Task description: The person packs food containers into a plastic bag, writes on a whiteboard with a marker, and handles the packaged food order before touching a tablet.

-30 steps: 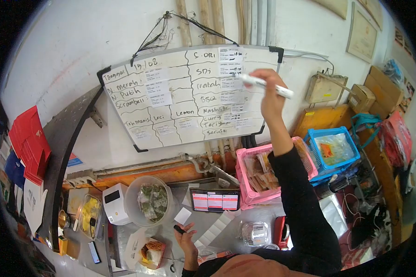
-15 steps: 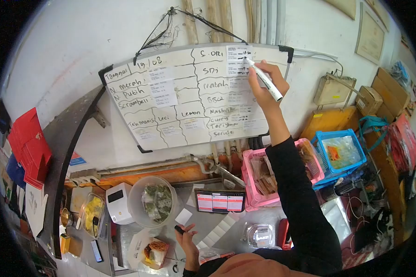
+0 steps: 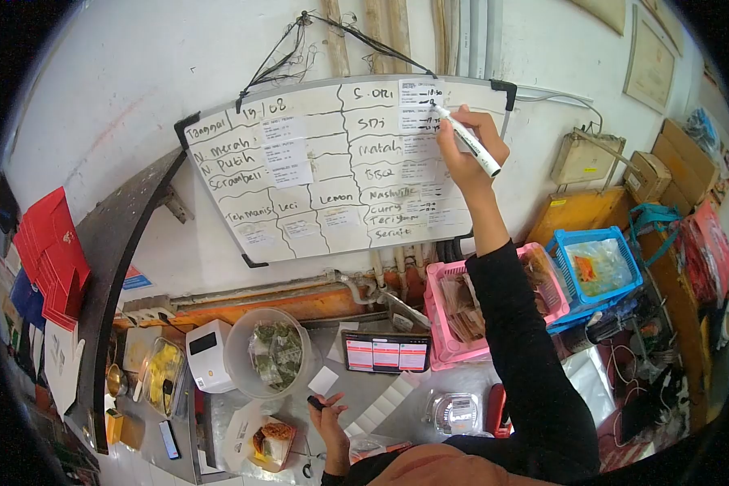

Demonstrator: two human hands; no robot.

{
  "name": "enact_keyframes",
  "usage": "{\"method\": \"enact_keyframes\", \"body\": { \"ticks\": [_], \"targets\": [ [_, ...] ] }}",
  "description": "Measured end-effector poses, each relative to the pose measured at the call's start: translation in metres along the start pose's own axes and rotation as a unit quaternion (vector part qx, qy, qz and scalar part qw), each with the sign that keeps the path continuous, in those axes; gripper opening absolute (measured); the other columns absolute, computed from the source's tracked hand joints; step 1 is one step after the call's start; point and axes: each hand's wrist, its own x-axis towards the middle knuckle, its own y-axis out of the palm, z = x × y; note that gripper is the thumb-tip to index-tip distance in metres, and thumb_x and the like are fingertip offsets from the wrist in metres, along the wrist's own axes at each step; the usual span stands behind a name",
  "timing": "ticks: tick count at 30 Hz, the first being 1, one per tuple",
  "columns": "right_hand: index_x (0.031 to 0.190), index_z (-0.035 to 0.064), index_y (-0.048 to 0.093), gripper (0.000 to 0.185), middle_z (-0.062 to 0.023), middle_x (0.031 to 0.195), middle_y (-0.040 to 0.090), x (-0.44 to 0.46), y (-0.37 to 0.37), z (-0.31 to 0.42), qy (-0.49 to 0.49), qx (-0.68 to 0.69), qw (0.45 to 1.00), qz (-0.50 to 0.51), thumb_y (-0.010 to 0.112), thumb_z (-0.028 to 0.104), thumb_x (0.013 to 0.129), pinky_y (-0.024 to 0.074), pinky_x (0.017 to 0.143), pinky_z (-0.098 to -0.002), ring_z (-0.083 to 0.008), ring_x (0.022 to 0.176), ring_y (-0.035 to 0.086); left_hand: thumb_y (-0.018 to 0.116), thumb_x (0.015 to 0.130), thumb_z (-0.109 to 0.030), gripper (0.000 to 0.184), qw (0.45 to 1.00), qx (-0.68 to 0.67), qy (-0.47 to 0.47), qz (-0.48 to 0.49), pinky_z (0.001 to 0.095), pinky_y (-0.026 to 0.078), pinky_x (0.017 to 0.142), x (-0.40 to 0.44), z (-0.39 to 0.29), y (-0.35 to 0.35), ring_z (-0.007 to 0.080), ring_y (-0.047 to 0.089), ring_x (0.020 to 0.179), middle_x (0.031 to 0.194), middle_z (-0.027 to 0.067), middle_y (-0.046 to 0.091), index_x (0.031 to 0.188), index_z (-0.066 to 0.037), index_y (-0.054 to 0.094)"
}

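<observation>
My right hand [image 3: 471,150] is closed around a white marker [image 3: 473,143]. Its tip meets a printed label [image 3: 419,97] at the top right of the whiteboard [image 3: 324,174], where dark handwritten marks stand. The board hangs on the wall by black cords and carries handwritten rows and more stuck labels. Low in the view, my left hand [image 3: 330,421] pinches a small black piece that looks like the marker's cap [image 3: 314,402]. Near that hand lie a white label sheet [image 3: 377,407] and an open food box [image 3: 271,445].
On the counter stand a clear tub of green packets [image 3: 271,354], a white label printer [image 3: 211,356] and a tablet [image 3: 386,351]. A pink basket [image 3: 454,344] and a blue basket [image 3: 595,304] sit to the right. A phone [image 3: 169,440] lies at lower left.
The marker tip has moved slightly right and down on the top label, and a further dark stroke shows there. My left hand stays almost in place.
</observation>
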Motion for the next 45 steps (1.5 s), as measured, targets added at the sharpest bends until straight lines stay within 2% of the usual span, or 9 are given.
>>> {"method": "enact_keyframes", "body": {
  "ticks": [6,15,30,33,36,42,43,45],
  "targets": [
    [0.083,0.0024,0.063,0.017,-0.0114,0.073,0.067,0.0,0.001,0.001,0.035,-0.003,0.999,-0.019,0.074,0.01,0.072,0.0541,0.064,-0.0273,-0.0192,0.065,0.068,0.046,0.071,0.002,0.023,1.0,0.0,-0.005,0.001,0.0304,0.05,0.063,0.001,0.002,-0.001,0.0269,0.061,0.094,0.088,0.0046,0.044,0.092,-0.008,0.041],
    [0.083,0.0022,0.063,0.016,-0.0127,0.075,0.067,-0.001,-0.003,-0.001,0.012,-0.011,1.0,-0.006,0.072,0.009,0.073,0.0531,0.06,-0.0265,-0.0197,0.065,0.068,0.045,0.072,0.002,0.022,1.0,0.014,-0.012,-0.005,0.0303,0.051,0.063,0.0,-0.002,0.003,0.0262,0.061,0.093,0.088,0.0048,0.044,0.092,-0.008,0.041],
    [0.083,0.0006,0.062,0.017,-0.0135,0.071,0.066,-0.004,0.0,-0.002,0.011,-0.012,0.999,-0.033,0.072,0.007,0.071,0.0531,0.06,-0.0268,-0.0207,0.063,0.067,0.046,0.076,0.001,0.02,1.0,0.012,-0.001,0.006,0.0296,0.051,0.062,-0.001,-0.001,0.002,0.0259,0.061,0.092,0.088,0.0043,0.044,0.093,-0.008,0.042],
    [0.083,0.0004,0.061,0.017,-0.0135,0.071,0.066,-0.005,0.001,-0.003,0.042,-0.004,0.998,-0.042,0.072,0.007,0.071,0.0534,0.061,-0.0274,-0.0208,0.063,0.067,0.046,0.076,0.001,0.02,1.0,0.014,-0.003,0.003,0.0295,0.051,0.062,0.0,0.0,0.001,0.0257,0.061,0.092,0.088,0.0042,0.044,0.093,-0.008,0.042],
    [0.083,0.0002,0.061,0.017,-0.014,0.071,0.066,-0.002,-0.001,-0.002,-0.001,-0.018,0.999,-0.038,0.072,0.007,0.071,0.0535,0.061,-0.0282,-0.0209,0.063,0.067,0.046,0.076,0.001,0.02,1.0,0.013,-0.006,0.003,0.0298,0.051,0.063,0.0,0.0,0.001,0.0255,0.061,0.093,0.089,0.0042,0.044,0.094,-0.008,0.042],
    [0.084,-0.0004,0.061,0.013,-0.0131,0.079,0.066,-0.007,-0.011,-0.001,0.031,0.018,0.997,-0.067,0.07,0.005,0.076,0.0514,0.063,-0.026,-0.0161,0.068,0.065,0.045,0.078,-0.001,0.019,1.0,0.019,-0.008,-0.002,0.0306,0.05,0.065,-0.003,-0.002,0.003,0.025,0.06,0.092,0.089,0.0039,0.044,0.095,-0.008,0.042],
    [0.085,-0.0008,0.061,0.012,-0.0116,0.083,0.064,-0.009,-0.022,0.002,0.062,0.026,0.995,-0.072,0.069,0.004,0.078,0.0497,0.064,-0.0244,-0.0143,0.069,0.062,0.045,0.078,-0.001,0.018,1.0,0.018,-0.007,-0.004,0.0307,0.05,0.065,-0.004,-0.003,0.004,0.0249,0.06,0.092,0.089,0.0039,0.044,0.095,-0.007,0.042],
    [0.087,-0.0007,0.06,0.014,-0.0092,0.082,0.061,-0.02,-0.035,0.006,0.18,0.138,0.968,-0.104,0.069,0.003,0.078,0.0486,0.063,-0.024,-0.0132,0.067,0.059,0.046,0.078,-0.001,0.018,1.0,0.027,-0.001,-0.002,0.0305,0.05,0.065,-0.003,-0.004,0.006,0.0248,0.06,0.093,0.09,0.0039,0.044,0.095,-0.007,0.042]
  ]
}}
